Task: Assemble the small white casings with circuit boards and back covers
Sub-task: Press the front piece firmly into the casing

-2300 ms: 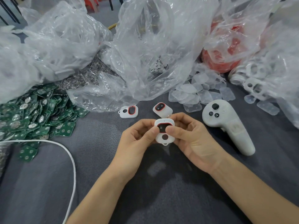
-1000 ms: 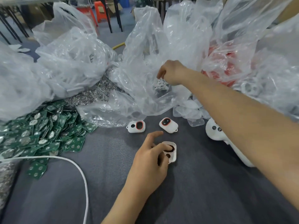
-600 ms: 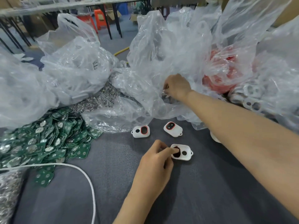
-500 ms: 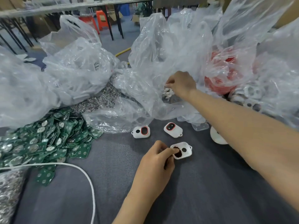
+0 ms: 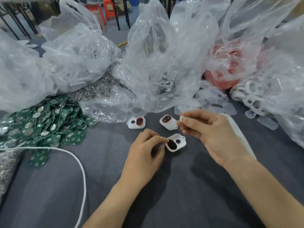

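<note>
A small white casing (image 5: 178, 143) lies open side up on the grey cloth, a dark insert in its larger hole. My left hand (image 5: 145, 153) pinches its left edge. My right hand (image 5: 212, 135) hovers just above and to the right of it, pinching a small round white button piece (image 5: 182, 118) between thumb and finger. Two more white casings with red-ringed holes, one (image 5: 136, 122) and another (image 5: 168, 122), lie just behind. A heap of green circuit boards (image 5: 41, 119) spreads at the left.
Clear plastic bags crowd the back: one with small white pieces (image 5: 166, 82), one with red parts (image 5: 225, 74), one with white casings (image 5: 253, 94). Translucent covers (image 5: 212, 99) lie loose. A white cable (image 5: 77, 163) curves at the left. A white controller (image 5: 238, 132) sits partly behind my right hand.
My right hand has come back from the bag of small white pieces, now pinching one above the casing. My left hand stays on the casing.
</note>
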The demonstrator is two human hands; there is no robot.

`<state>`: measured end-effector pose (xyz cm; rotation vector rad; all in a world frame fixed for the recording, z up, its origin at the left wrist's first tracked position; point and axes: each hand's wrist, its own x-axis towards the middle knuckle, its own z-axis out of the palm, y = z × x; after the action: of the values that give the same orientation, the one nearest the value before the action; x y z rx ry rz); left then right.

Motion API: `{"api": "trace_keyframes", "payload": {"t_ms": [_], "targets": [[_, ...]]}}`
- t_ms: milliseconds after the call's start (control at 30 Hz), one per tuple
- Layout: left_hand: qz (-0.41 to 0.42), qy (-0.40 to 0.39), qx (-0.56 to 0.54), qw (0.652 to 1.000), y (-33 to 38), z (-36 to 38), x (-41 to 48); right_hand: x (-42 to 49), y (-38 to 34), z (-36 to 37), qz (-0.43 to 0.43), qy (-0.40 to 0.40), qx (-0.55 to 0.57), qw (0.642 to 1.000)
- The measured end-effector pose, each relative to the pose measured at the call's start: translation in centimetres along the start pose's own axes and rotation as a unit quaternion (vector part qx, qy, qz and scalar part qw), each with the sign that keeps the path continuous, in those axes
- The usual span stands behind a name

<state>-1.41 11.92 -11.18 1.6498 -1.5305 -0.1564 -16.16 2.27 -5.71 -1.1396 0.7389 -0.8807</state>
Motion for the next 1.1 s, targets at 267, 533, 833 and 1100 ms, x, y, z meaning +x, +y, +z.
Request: {"api": "trace_keyframes", "payload": {"t_ms": [267, 533, 833, 1100], "targets": [[-0.045, 0.044, -0.152, 0.986, 1.4, 0.1, -0.4, -1.6, 2.2, 0.5, -0.006, -0.062, -0.075, 0.995], [-0.089, 0.047, -0.177, 0.979, 1.5, 0.1, -0.5, -1.9, 2.5, 0.2, -0.082, -0.065, -0.226, 0.969], [0.024, 0.038, -0.134, 0.99, 0.9, 0.1, -0.3, -1.2, 1.8, -1.3, 0.032, -0.171, -0.101, 0.98], [0.011, 0.001, 0.013, 1.0, 0.4, 0.1, -0.6, -0.3, 1.6, -2.6, -0.109, -0.042, -0.336, 0.935]]}}
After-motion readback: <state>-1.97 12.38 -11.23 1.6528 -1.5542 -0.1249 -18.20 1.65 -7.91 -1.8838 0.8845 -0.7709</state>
